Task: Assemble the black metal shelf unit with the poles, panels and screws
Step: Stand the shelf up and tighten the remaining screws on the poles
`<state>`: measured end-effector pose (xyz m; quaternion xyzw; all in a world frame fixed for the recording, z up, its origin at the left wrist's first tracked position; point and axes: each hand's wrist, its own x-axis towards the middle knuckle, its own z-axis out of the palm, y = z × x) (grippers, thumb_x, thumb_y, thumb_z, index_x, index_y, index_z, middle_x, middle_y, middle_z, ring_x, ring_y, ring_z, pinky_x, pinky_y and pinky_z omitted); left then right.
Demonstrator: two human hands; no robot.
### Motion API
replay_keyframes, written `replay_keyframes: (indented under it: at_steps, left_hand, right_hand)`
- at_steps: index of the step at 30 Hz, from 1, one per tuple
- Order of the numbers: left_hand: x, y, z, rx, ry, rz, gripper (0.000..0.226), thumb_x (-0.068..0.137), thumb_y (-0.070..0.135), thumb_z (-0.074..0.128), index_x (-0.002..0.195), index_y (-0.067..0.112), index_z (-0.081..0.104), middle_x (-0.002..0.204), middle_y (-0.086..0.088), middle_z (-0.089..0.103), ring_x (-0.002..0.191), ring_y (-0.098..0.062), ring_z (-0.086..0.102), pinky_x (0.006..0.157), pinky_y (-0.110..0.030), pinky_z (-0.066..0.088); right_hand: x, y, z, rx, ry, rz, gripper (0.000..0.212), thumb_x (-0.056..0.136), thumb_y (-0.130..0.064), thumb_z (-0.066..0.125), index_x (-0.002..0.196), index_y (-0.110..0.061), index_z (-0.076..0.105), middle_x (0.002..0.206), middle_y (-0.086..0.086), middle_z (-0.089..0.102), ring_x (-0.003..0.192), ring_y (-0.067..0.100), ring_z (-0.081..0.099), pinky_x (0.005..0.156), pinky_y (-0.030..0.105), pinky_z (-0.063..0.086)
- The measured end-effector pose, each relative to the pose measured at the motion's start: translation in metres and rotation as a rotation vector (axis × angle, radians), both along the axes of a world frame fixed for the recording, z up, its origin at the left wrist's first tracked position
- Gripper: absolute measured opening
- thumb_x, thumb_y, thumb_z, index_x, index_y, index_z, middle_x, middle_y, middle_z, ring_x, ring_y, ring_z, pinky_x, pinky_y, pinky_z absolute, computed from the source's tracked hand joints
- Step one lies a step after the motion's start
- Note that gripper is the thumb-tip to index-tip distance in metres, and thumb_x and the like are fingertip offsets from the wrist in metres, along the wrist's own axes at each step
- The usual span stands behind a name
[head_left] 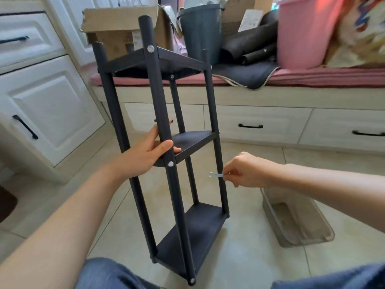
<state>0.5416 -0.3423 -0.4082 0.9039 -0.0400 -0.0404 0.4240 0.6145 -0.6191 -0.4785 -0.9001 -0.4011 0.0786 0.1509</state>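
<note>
The black metal shelf unit stands upright on the tiled floor in front of me, with three panels fixed between black poles. Silver screws show on the near pole at each panel level. My left hand grips the near pole just above the middle panel, thumb on the front. My right hand pinches a small flat silver wrench whose open end sits against the right pole below the middle panel.
A clear plastic bag lies on the floor at right. Behind stands a window seat with drawers, a cardboard box, a grey bin and a pink bin. White cabinets line the left. My knees are at the bottom edge.
</note>
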Motion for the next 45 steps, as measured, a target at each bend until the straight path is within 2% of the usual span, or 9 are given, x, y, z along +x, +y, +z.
replay_keyframes:
  at_steps: [7, 13, 17, 20, 24, 29, 34, 40, 45]
  left_hand:
    - [0.008, -0.017, -0.001, 0.01, -0.069, 0.018, 0.048, 0.105, 0.031, 0.043, 0.148, 0.034, 0.022, 0.103, 0.014, 0.075, 0.095, 0.013, 0.066, 0.069, 0.002, 0.044]
    - [0.011, -0.026, -0.001, 0.018, -0.061, 0.029, 0.04, 0.104, 0.033, 0.043, 0.139, 0.034, 0.026, 0.104, 0.012, 0.077, 0.1, 0.008, 0.067, 0.071, 0.0, 0.046]
    - [0.012, -0.034, -0.001, 0.016, -0.08, 0.05, 0.031, 0.103, 0.033, 0.043, 0.13, 0.033, 0.029, 0.102, 0.012, 0.077, 0.1, 0.003, 0.069, 0.074, -0.004, 0.05]
    - [0.015, -0.042, -0.001, 0.017, -0.095, 0.055, 0.026, 0.104, 0.034, 0.043, 0.126, 0.034, 0.031, 0.1, 0.014, 0.077, 0.1, 0.001, 0.069, 0.076, -0.012, 0.052]
    - [0.014, -0.049, -0.001, 0.033, -0.11, 0.07, 0.021, 0.104, 0.031, 0.044, 0.121, 0.031, 0.033, 0.098, 0.014, 0.077, 0.099, 0.001, 0.069, 0.071, -0.008, 0.053]
    - [0.015, -0.056, -0.001, 0.08, -0.116, 0.071, 0.022, 0.103, 0.031, 0.044, 0.121, 0.031, 0.032, 0.098, 0.017, 0.076, 0.096, 0.003, 0.069, 0.069, -0.007, 0.052]
    - [0.014, -0.058, -0.002, 0.101, -0.126, 0.076, 0.023, 0.103, 0.031, 0.044, 0.121, 0.028, 0.032, 0.097, 0.017, 0.076, 0.097, 0.002, 0.069, 0.076, -0.016, 0.052]
    - [0.016, -0.059, -0.001, 0.135, -0.137, 0.073, 0.028, 0.101, 0.031, 0.046, 0.125, 0.029, 0.031, 0.094, 0.024, 0.073, 0.092, 0.009, 0.067, 0.074, -0.016, 0.048]
    - [0.015, -0.061, -0.001, 0.133, -0.148, 0.068, 0.025, 0.102, 0.029, 0.045, 0.123, 0.027, 0.031, 0.094, 0.023, 0.073, 0.092, 0.008, 0.068, 0.076, -0.017, 0.049]
  right_hand:
    - [0.017, -0.062, -0.048, 0.001, 0.193, -0.274, 0.018, 0.094, -0.02, 0.061, 0.084, -0.022, 0.075, 0.055, -0.017, 0.065, 0.06, -0.003, 0.06, 0.063, 0.012, 0.044]
    - [0.031, -0.104, -0.108, -0.02, 0.308, -0.523, 0.025, 0.093, -0.024, 0.062, 0.068, -0.027, 0.066, 0.054, -0.014, 0.066, 0.056, -0.009, 0.06, 0.056, 0.006, 0.039]
    - [0.037, -0.132, -0.151, -0.11, 0.378, -0.721, 0.03, 0.092, -0.022, 0.059, 0.065, -0.013, 0.07, 0.06, -0.003, 0.07, 0.066, 0.01, 0.066, 0.064, 0.027, 0.05]
    - [0.037, -0.147, -0.171, -0.138, 0.436, -0.879, 0.03, 0.09, -0.016, 0.057, 0.063, -0.012, 0.069, 0.061, 0.0, 0.068, 0.067, 0.016, 0.064, 0.057, 0.026, 0.044]
    - [0.035, -0.153, -0.188, -0.129, 0.515, -1.032, 0.027, 0.088, -0.008, 0.052, 0.065, -0.006, 0.066, 0.059, 0.006, 0.065, 0.06, 0.022, 0.063, 0.051, 0.024, 0.046]
    - [0.034, -0.143, -0.204, -0.066, 0.627, -1.082, 0.035, 0.089, -0.002, 0.047, 0.066, 0.001, 0.074, 0.052, 0.007, 0.068, 0.044, 0.02, 0.061, 0.043, 0.024, 0.049]
    - [0.029, -0.126, -0.218, 0.006, 0.696, -1.096, 0.022, 0.088, -0.001, 0.05, 0.08, 0.006, 0.07, 0.075, 0.017, 0.072, 0.061, 0.031, 0.071, 0.059, 0.041, 0.062]
    - [0.024, -0.104, -0.221, 0.131, 0.813, -1.092, 0.023, 0.096, 0.002, 0.048, 0.086, 0.01, 0.067, 0.072, 0.018, 0.07, 0.048, 0.024, 0.066, 0.043, 0.031, 0.055]
    - [0.021, -0.081, -0.229, 0.225, 0.916, -1.062, 0.026, 0.095, 0.0, 0.047, 0.093, 0.013, 0.069, 0.083, 0.021, 0.074, 0.068, 0.029, 0.072, 0.063, 0.038, 0.061]
